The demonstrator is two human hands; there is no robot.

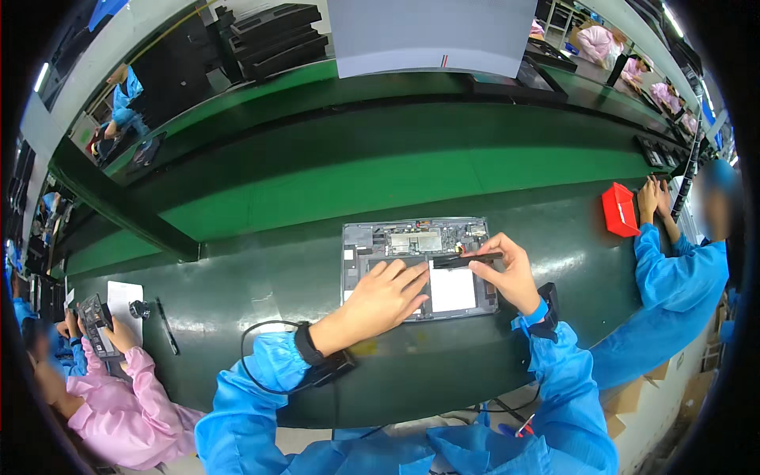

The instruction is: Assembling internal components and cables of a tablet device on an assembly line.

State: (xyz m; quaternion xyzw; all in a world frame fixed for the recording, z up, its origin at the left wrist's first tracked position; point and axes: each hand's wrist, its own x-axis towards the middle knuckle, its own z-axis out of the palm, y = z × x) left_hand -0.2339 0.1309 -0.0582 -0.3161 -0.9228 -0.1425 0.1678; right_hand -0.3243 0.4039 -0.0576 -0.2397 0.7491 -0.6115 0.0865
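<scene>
- The opened laptop base [419,267] lies flat on the dark green bench [237,293], near the person's edge, its circuit boards and a white panel [453,290] exposed
- A thin black strip [465,258] sits across the base's upper middle; the right hand [507,273] pinches its right end between thumb and fingers
- The left hand [386,299] rests flat and released on the base, fingers spread, touching the panel's left edge; a black wrist strap [307,344] with a cable [261,348] circles that wrist
- Further right, a red tray [619,210] stands beside a co-worker's 2 hands [655,198]; at far left, a pink-sleeved person holds a small device [93,317]
</scene>
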